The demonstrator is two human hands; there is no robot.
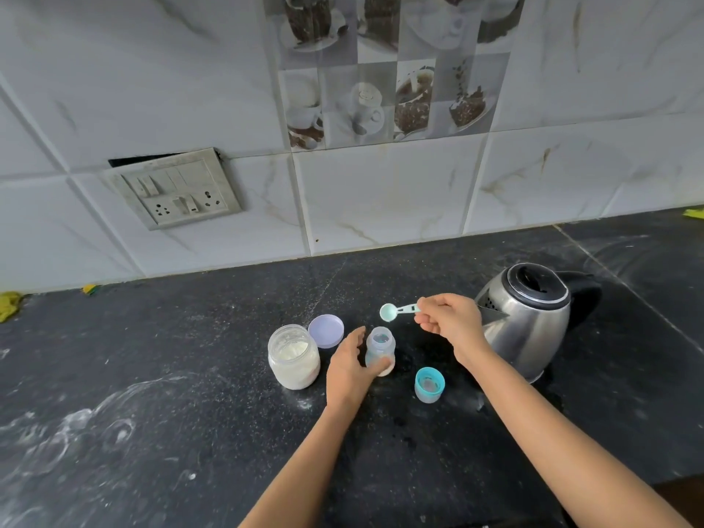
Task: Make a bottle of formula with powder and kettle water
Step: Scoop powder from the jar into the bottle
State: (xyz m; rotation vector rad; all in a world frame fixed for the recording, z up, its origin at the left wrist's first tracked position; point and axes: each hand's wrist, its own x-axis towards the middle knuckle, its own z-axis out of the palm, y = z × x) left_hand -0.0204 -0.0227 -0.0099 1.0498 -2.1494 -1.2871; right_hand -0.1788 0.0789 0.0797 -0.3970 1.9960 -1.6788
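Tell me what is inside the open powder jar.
The jar holds pale powder that fills most of it, seen through the open mouth and the clear wall. Its purple lid lies behind it. Anything buried beneath the powder is hidden.

We see the left hand gripping the open bottle on the desk. Right hand pinches the scoop above it. Open powder jar sits left, kettle right.

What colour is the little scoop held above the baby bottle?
The scoop is pale mint green, best seen in the head view, pinched in the right hand.
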